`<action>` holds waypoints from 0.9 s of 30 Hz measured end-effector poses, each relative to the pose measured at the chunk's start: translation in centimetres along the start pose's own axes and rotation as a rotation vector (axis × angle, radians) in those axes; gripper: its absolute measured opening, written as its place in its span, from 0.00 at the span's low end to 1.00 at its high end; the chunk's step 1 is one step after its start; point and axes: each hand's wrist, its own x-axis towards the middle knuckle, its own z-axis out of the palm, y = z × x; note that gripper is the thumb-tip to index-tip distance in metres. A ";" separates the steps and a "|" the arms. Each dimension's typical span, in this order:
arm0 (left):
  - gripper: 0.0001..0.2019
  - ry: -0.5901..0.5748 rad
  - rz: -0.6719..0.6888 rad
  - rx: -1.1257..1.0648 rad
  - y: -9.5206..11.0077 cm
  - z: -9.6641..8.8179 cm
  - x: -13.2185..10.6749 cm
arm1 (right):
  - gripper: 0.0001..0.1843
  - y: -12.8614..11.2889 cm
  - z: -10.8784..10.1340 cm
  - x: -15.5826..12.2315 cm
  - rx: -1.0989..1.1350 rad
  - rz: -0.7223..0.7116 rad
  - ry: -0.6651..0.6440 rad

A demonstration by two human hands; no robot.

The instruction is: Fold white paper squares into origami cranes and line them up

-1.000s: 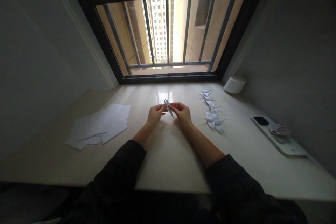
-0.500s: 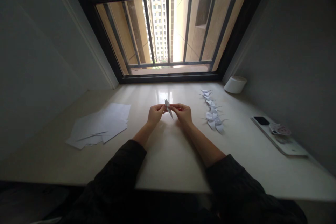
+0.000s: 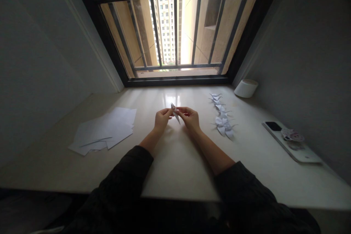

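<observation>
Between my hands, above the pale sill top, is a narrow piece of folded white paper (image 3: 176,113) with pointed ends, tilted from upper left to lower right. My left hand (image 3: 162,118) pinches its left side with thumb and fingers. On the other side my right hand (image 3: 190,117) is closed on the paper too, thumb and forefinger near its middle. Fingertips cover part of the folds. To the right of my right hand lies a row of several folded paper cranes (image 3: 221,122), wings and thin points sticking out.
A loose pile of white paper sheets (image 3: 106,128) lies on the left of the sill top (image 3: 181,175). At the right are a phone (image 3: 290,144) with a cartoon grip on its back and a white roll (image 3: 246,88) by the wall. Behind stands a barred window (image 3: 175,36).
The folded paper has turned slightly and looks narrower. My right hand has shifted very slightly left; both hands still pinch the paper.
</observation>
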 end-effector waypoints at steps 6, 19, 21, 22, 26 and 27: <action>0.20 0.065 0.060 0.036 -0.2 0.1 -0.1 | 0.22 1.0 0.0 0.3 0.000 0.121 -0.042; 0.20 0.030 0.060 0.053 -0.2 0.1 -0.1 | 0.21 1.2 0.1 0.3 0.082 0.111 -0.057; 0.21 0.024 0.061 0.049 -0.2 0.2 -0.1 | 0.21 1.0 0.1 0.2 0.060 0.077 -0.050; 0.21 0.019 0.063 0.044 -0.2 0.2 0.0 | 0.20 0.9 0.2 0.2 0.047 0.056 -0.051; 0.21 0.009 0.039 0.019 -0.3 0.1 0.0 | 0.17 0.1 0.2 -0.3 -0.010 -0.047 -0.040; 0.21 0.012 0.024 0.014 -0.3 0.0 0.0 | 0.16 -0.1 0.2 -0.4 -0.034 -0.081 -0.033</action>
